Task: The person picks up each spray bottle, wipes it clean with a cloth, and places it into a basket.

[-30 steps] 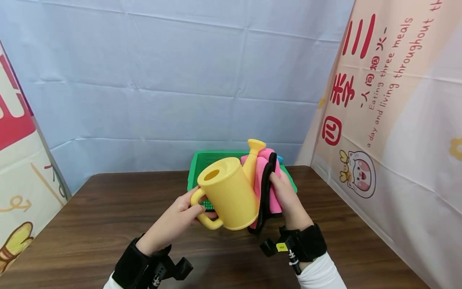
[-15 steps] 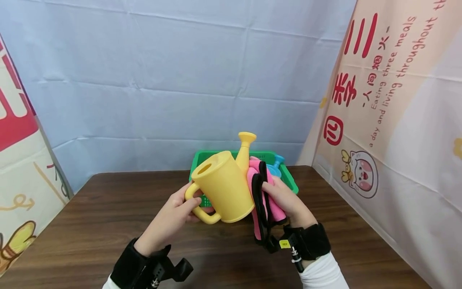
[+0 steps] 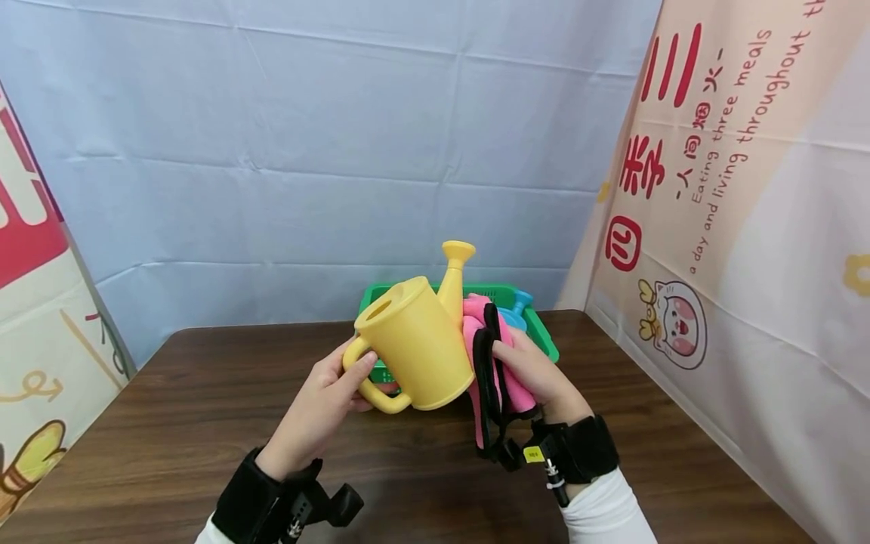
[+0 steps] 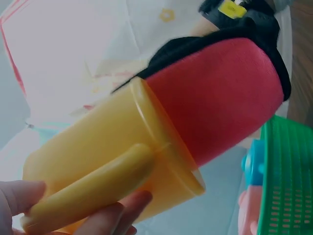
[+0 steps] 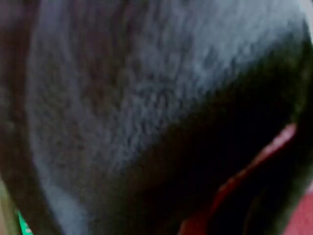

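Observation:
In the head view, my left hand grips the handle of a yellow watering can, thumb on top of the handle. The can tilts, its spout pointing up and its base toward the right. My right hand holds a folded pink cloth with black edging against the can's side, below the spout. In the left wrist view the pink cloth lies over the can's base, with the handle between thumb and fingers. Black edging fills most of the right wrist view; the right fingertips are largely hidden.
Behind the can, a green basket stands at the back of the brown wooden table. A blue item with a flared spout is in it, and a pink item shows beside that in the left wrist view. Printed curtains flank the table.
The watering can has moved up and to the left in my left hand. My right hand has shifted the cloth lower along the can, uncovering more of the blue item behind.

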The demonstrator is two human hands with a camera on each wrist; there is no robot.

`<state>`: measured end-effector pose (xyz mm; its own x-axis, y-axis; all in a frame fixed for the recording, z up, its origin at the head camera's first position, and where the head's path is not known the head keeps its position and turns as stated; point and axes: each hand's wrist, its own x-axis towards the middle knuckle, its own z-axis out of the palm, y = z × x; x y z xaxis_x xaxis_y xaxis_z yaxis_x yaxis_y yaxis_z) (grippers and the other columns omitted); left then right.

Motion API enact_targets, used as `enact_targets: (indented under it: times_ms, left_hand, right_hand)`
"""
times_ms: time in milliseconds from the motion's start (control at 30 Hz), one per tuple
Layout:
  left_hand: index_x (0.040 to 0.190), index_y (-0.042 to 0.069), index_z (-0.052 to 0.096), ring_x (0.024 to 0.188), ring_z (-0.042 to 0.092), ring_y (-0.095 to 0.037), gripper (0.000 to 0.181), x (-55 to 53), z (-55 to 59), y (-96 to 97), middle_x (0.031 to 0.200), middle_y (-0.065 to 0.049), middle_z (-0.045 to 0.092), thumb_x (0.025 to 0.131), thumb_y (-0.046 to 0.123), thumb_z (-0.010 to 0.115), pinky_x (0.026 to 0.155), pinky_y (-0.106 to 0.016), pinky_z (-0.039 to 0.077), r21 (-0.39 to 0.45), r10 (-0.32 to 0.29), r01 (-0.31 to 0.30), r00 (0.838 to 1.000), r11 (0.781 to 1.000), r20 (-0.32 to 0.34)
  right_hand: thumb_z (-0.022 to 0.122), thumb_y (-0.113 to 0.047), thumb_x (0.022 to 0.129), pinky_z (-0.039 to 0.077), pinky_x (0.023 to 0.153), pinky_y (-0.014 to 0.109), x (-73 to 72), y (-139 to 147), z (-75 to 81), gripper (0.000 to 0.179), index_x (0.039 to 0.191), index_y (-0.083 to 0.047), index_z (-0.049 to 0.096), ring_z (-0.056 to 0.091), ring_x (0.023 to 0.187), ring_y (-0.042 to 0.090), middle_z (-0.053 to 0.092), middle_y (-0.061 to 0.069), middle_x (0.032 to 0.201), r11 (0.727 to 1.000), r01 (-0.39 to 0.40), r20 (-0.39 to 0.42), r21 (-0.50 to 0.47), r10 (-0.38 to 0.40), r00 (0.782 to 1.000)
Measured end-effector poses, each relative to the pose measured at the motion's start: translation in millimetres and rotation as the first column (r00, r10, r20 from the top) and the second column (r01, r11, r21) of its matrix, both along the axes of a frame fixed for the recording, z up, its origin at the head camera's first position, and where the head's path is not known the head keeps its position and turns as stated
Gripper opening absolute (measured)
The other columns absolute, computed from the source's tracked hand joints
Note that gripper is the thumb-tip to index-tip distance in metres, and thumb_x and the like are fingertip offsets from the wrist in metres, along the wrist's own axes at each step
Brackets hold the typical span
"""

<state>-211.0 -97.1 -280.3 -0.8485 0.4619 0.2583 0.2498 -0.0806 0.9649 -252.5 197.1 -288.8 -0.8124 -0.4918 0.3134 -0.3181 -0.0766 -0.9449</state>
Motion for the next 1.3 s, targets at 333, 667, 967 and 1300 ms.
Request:
enact_targets:
  times_ms: [333, 667, 967, 1300]
  left_hand:
    - [0.128, 0.008, 0.047, 0.093, 0.065, -0.030, 0.043, -4.1, -1.3, -0.1, 0.101, -0.022, 0.055, 0.093, 0.032, 0.057, 0.075, -0.042, 0.053, -0.063, 0.025, -0.024, 0.999, 0.998, 0.022]
    - [0.123, 0.007, 0.052, 0.089, 0.067, -0.029, 0.041, -7.5, -5.5, 4.3, 0.098, -0.024, 0.057, 0.092, 0.032, 0.060, 0.072, -0.042, 0.054, -0.082, 0.037, -0.036, 0.999, 0.996, 0.005]
    - [0.117, 0.007, 0.055, 0.079, 0.064, -0.030, 0.037, -3.0, -4.1, 3.3, 0.092, -0.019, 0.059, 0.091, 0.034, 0.059, 0.069, -0.037, 0.053, -0.076, 0.145, -0.150, 0.987, 0.986, -0.067]
    - [0.110, 0.004, 0.055, 0.076, 0.062, -0.029, 0.038, -3.3, -4.7, 0.0, 0.086, -0.020, 0.059, 0.091, 0.036, 0.059, 0.071, -0.035, 0.052, -0.065, 0.204, -0.207, 0.978, 0.976, -0.054]
  right_hand:
    - [0.037, -0.022, 0.102, 0.051, 0.067, 0.023, 0.7, -8.2, -5.2, 0.022, 0.115, -0.013, 0.052, 0.063, 0.079, 0.009, 0.063, -0.001, 0.092, 0.976, 0.105, 0.003, -0.193, -0.106, 0.994]
    - [0.027, -0.034, 0.102, 0.048, 0.082, 0.020, 7.4, -8.9, -1.9, 0.036, 0.120, -0.018, 0.054, 0.061, 0.096, 0.005, 0.063, -0.004, 0.105, 0.912, -0.057, -0.035, -0.406, 0.047, 0.998]
    - [0.031, -0.022, 0.103, 0.052, 0.074, 0.026, 3.3, -10.8, -7.2, 0.028, 0.127, -0.012, 0.041, 0.063, 0.088, 0.012, 0.062, 0.004, 0.104, 0.958, -0.100, 0.036, -0.268, 0.113, 0.993]
    - [0.033, -0.023, 0.103, 0.052, 0.069, 0.025, 0.0, -10.4, -6.9, 0.026, 0.118, -0.008, 0.048, 0.065, 0.081, 0.014, 0.065, 0.006, 0.093, 0.963, -0.158, 0.069, -0.218, 0.177, 0.982]
